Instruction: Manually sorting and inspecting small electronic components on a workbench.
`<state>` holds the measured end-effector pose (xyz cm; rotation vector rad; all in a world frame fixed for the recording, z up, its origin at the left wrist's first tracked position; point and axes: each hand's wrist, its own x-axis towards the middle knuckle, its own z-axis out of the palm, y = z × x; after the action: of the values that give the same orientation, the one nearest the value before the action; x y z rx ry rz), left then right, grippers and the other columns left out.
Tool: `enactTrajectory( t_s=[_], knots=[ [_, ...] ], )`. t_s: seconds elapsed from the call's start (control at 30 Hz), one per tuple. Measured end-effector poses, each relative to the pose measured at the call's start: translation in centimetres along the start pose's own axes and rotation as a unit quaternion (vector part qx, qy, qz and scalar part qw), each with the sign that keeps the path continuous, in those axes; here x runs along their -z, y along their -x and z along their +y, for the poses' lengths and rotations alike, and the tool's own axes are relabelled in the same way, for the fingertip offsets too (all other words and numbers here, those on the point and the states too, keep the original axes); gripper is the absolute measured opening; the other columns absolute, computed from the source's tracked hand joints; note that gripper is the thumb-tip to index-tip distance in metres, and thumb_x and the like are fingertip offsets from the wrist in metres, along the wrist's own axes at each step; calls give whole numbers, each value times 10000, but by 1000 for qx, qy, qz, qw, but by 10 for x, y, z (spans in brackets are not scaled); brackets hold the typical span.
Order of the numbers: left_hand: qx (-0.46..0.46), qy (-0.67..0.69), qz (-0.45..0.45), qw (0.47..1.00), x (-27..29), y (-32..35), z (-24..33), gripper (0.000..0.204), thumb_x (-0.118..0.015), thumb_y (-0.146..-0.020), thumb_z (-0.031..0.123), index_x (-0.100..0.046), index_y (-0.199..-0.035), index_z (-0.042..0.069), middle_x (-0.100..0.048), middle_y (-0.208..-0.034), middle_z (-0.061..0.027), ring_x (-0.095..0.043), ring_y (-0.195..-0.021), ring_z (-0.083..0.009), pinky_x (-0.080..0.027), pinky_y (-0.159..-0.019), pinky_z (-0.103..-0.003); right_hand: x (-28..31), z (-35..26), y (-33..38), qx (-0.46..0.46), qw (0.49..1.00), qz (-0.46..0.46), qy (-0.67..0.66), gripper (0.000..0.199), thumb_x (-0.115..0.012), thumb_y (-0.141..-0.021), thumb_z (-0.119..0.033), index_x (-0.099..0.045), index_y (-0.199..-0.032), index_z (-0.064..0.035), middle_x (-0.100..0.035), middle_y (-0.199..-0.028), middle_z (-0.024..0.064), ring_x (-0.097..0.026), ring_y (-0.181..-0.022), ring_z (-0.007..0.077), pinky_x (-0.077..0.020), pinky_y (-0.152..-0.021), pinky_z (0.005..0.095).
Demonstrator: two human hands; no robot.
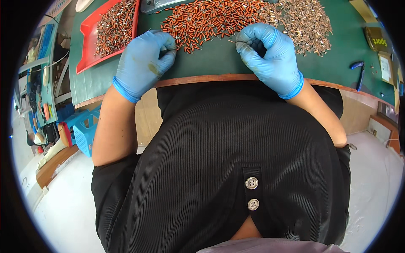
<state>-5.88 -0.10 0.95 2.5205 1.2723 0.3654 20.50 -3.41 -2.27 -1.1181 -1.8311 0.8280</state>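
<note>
Nearest, on the wearer's side of the heap: one black ribbed shirt (219, 126) with two pale round four-hole buttons (252, 183). Next, beneath the heap: one green tabletop (337, 63), brown-edged. To the heap's near right, well apart: one blue-and-dark hand tool (360, 76). At the heap's near left edge: left hand (145, 59), blue-gloved and stained, fingers curled, thumb and forefinger brought together; whether they grip anything cannot be told. Just beside the heap's near right part: right hand (272, 59), likewise gloved, fingers bent to the thumb, a thin sliver (231, 41) showing at the tips; grip on it uncertain. Landmark: one heap of orange cylindrical wire-leaded components (211, 23). Adjoining right: copper-coloured metal clips (308, 29), heaped. Left: one red plastic tray (87, 42) of mixed small parts (116, 29). Behind the heap's left part: one grey tray (158, 5), partly in view.
</note>
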Motion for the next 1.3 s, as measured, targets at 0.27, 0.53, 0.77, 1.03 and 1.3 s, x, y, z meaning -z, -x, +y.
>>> enactTrajectory(
  t_s=[0.27,0.53,0.77,1.03,1.3],
  knots=[
    [178,467,28,866,-2,-3,5,135,-673,-818,76,-641,-929,7,-627,-799,-6,-527,-664,-63,-429,-607,-197,-15,-7,-13,-69,995,-20,-75,94,-620,-872,-11,-609,-966,-18,-614,-856,9,-558,-750,57,-470,-684,197],
    [131,700,19,702,-20,-19,20,125,-630,-858,73,-627,-963,4,-572,-725,3,-471,-597,-70,-364,-540,-199,-27,-19,-23,8,993,33,-117,160,-613,-870,7,-594,-1027,-17,-653,-997,66,-613,-875,104,-501,-770,232],
    [144,773,25,618,-26,-25,35,131,-618,-865,71,-628,-969,-8,-614,-768,-35,-541,-629,-97,-422,-573,-208,-26,-8,-25,258,949,142,113,216,-687,-785,31,-590,-966,-35,-673,-967,122,-675,-840,217,-541,-712,297],
    [130,699,28,703,-19,-26,40,254,-584,-867,50,-585,-1114,-7,-625,-899,-55,-557,-701,-124,-428,-622,-238,-21,-7,-29,277,942,159,103,211,-701,-778,4,-579,-947,-33,-658,-876,83,-656,-766,200,-528,-678,271],
    [86,616,48,782,-16,-30,39,259,-606,-858,50,-594,-1114,11,-640,-886,-41,-572,-718,-87,-434,-632,-216,-23,-6,-28,199,970,138,4,184,-695,-792,-7,-587,-940,-22,-629,-816,65,-621,-701,134,-505,-625,243]
  ],
)
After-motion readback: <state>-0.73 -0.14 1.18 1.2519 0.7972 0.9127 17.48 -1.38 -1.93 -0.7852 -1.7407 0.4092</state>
